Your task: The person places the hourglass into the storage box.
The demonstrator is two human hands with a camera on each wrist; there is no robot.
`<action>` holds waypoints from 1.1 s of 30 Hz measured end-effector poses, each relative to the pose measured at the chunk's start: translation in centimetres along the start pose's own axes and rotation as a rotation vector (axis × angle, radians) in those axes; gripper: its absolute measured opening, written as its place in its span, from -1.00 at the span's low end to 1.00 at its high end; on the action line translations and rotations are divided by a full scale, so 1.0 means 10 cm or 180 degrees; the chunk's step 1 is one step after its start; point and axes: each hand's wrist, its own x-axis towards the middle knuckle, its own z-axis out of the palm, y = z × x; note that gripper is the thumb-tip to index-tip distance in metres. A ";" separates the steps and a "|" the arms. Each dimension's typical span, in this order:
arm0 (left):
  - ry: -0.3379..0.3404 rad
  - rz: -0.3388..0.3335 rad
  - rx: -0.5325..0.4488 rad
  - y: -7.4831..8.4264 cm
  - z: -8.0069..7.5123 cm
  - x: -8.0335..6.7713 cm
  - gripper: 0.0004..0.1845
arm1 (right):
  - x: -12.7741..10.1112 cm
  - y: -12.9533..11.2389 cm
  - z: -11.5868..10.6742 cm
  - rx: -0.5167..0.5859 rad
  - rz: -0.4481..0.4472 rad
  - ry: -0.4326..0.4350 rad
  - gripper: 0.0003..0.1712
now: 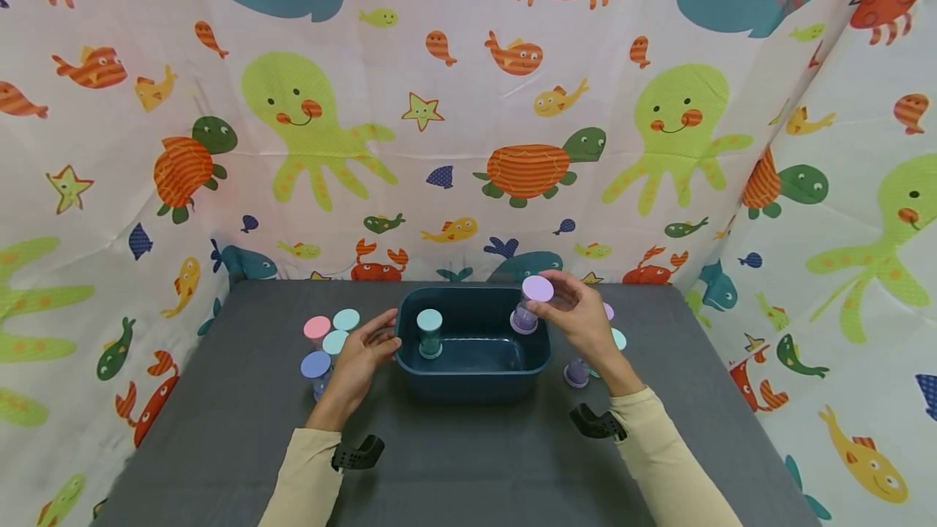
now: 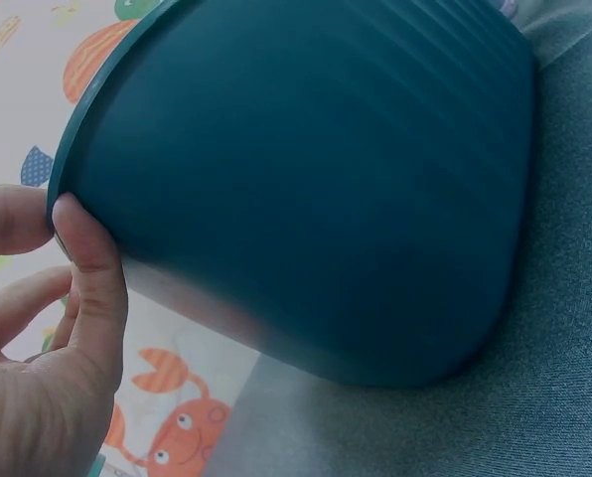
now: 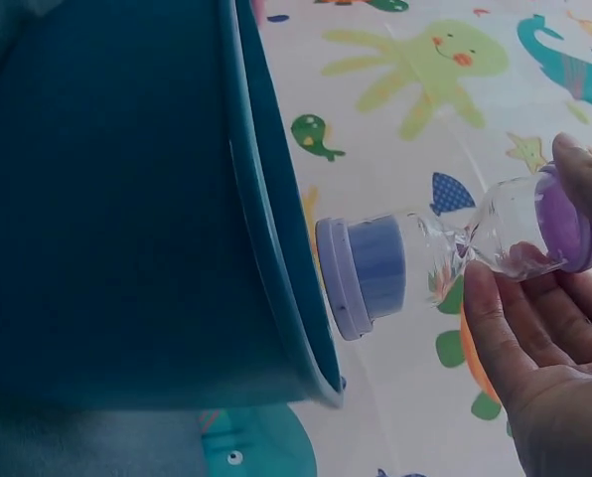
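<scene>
Right hand point(image 1: 581, 320) holds hourglass point(image 1: 530, 303) over bin point(image 1: 472, 381); left hand point(image 1: 362, 360) steadies rim.

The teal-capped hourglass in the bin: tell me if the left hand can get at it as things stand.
Probably yes. The left hand touches only the bin's left rim, the bin is open on top, and the teal-capped hourglass stands alone just inside. The right hand holds the purple hourglass over the far side.
</scene>
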 end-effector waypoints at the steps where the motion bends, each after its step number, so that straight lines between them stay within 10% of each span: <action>1: -0.0003 0.0003 0.0005 0.00 0.00 0.00 -0.45 | 0.01 -0.01 0.02 0.0010 0.0000 -0.0020 -0.38; 26: -0.0006 -0.0024 -0.0009 -0.02 -0.01 0.00 -0.46 | 0.02 -0.28 0.52 -0.0321 -0.0158 -0.0568 -0.45; 33: 0.0020 -0.0036 -0.0029 -0.01 -0.01 -0.01 -0.46 | 0.11 -0.01 0.66 -0.0430 -0.0076 -0.0533 -0.43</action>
